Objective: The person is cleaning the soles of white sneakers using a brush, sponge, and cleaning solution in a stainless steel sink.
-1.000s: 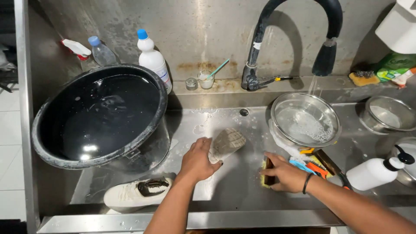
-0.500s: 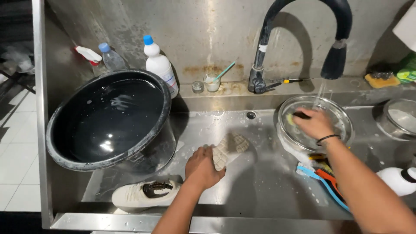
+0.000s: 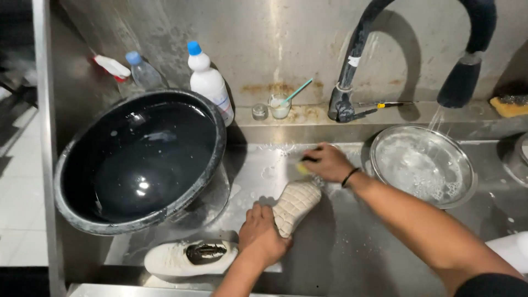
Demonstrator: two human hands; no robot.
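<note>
My left hand [image 3: 261, 234] grips a pale shoe [image 3: 295, 204] turned sole-up in the steel sink [image 3: 352, 258]. Just beyond the shoe's toe, my right hand [image 3: 324, 161] is closed around a small yellow and dark scrubbing tool [image 3: 304, 166], most of it hidden in my fingers. A black band circles my right wrist. A second white shoe [image 3: 190, 256] lies upright by the sink's front edge, left of my left hand.
A large black basin [image 3: 140, 162] of water leans at the left. A steel bowl [image 3: 423, 165] sits under the running black tap [image 3: 462, 82]. A white bottle [image 3: 208, 82], a clear bottle [image 3: 144, 71], a small cup with a stick [image 3: 279, 104] and a sponge [image 3: 509, 105] stand on the back ledge.
My right hand has left the steel bowl and come left to the toe of the upturned shoe. The left hand has kept its hold on the shoe. The view has shifted left.
</note>
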